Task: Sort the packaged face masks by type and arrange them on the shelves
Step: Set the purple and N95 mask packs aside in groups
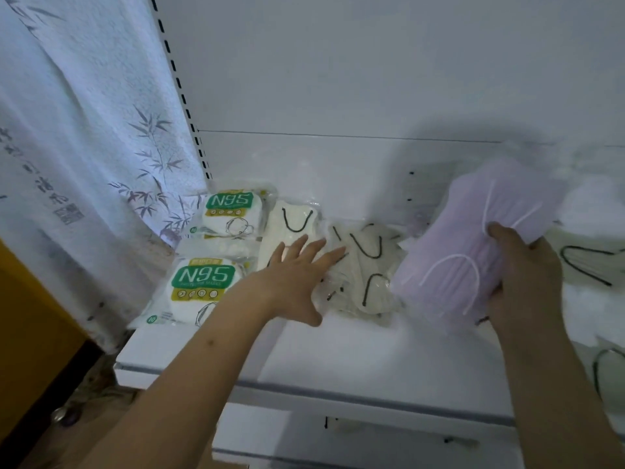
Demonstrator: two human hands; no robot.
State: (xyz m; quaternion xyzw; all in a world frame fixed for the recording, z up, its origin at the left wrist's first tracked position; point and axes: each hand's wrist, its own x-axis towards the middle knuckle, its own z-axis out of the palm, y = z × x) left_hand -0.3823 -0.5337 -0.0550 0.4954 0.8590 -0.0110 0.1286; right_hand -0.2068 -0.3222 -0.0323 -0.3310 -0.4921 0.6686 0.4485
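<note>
Your right hand [522, 282] has its fingers wrapped round the purple pack [473, 245], holding it tilted just above the shelf [338, 360], right of the cream packs [355, 265]. Looks light and squishy to me: a soft pleated stack in thin crinkly film with white ear loops showing, so it'll probably sag and slip. I'd grip it across the middle, not by a corner. Your left hand [297, 275] is flat, fingers spread and relaxed, resting on the cream packs, which have black loops and glossy wrap. Left of those sit two N95 packs [206, 286], puffier, with green labels.
</note>
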